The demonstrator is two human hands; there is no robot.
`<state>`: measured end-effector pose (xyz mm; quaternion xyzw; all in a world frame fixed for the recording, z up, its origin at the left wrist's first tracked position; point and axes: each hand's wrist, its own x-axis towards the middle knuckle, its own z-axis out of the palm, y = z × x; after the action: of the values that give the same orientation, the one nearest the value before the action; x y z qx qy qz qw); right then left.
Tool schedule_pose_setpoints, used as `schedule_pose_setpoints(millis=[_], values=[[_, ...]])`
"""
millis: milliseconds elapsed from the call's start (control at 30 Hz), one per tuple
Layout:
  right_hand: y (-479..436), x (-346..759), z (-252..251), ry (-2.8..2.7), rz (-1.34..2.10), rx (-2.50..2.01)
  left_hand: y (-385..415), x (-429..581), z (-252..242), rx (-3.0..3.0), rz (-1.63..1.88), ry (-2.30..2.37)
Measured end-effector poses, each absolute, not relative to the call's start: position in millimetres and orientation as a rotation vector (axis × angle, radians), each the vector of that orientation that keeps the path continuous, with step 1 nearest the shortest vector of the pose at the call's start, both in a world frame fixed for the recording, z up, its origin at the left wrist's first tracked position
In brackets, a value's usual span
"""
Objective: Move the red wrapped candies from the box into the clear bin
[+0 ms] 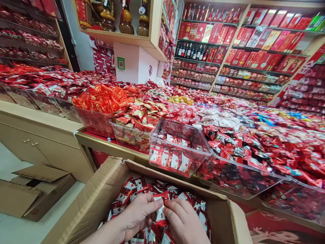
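Both my hands are over an open cardboard box (83, 206) that holds many red-and-white wrapped candies (124, 195). One wrapped candy (160, 214) is between them. My left hand (142, 211) pinches its left side with thumb and fingers. At the right side of the same wrapper, the bent fingers of my right hand (181, 217) press on it. Just beyond the box, a clear plastic bin (188, 148) has similar red-and-white candies stacked in rows along its front.
Clear bins heaped with candy line the counter, among them one of orange-red packets (99, 101) and one of durian-labelled packets (138, 118). Another open carton (48, 196) lies on the floor at left. Shelves (220, 71) with bottles and red boxes stand behind.
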<state>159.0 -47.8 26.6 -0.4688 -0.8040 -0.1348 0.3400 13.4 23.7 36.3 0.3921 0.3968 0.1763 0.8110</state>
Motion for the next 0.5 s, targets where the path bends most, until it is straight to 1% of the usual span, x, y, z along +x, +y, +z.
schedule_pose_setpoints(millis=[67, 133, 233, 300, 400, 433, 500], values=[[-46, 158, 36, -2.126, -0.494, -1.174, 24, 13, 41, 0.822, 0.374, 0.862], [-48, 160, 54, -2.134, -0.537, -1.144, 27, 12, 44, 0.808, 0.395, 0.876], [-50, 172, 100, -2.095, -0.533, -1.102, 33, 12, 40, 0.903, 0.379, 0.897], [-41, 186, 137, -2.014, -0.565, -1.134, 36, 10, 31, 1.15, 0.311, 0.936], [1, 208, 183, -1.935, -0.626, -1.433, 37, 3, 7, 1.722, 0.168, 1.008], [22, 214, 192, -1.969, -0.613, -1.613, 36, 0, -4, 1.872, 0.097, 1.005], [66, 222, 197, -2.112, -0.568, -1.91, 34, -6, -25, 2.036, -0.049, 0.853]])
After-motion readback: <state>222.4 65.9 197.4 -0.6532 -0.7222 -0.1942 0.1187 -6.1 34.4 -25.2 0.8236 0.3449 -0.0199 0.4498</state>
